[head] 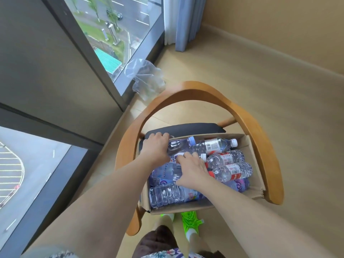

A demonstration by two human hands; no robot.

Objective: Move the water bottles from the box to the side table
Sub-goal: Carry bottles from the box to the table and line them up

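— Plastic water bottles [226, 158], where are they?
— Lying on their sides in the cardboard box [247, 144], which sits on the wooden chair [260, 146].
— And the hands?
— The left hand [155, 147] curls over a pale-capped bottle [183, 143] at the box's far left corner. The right hand [191, 169] lies over a white-capped bottle [202, 156], fingers bent around it.
— Anything nearby?
— Crumpled clear plastic bag [147, 79] beside the window [115, 30].

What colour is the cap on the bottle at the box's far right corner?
White; the bottle cap shows clearly in the head view, at the cardboard box's far corner.
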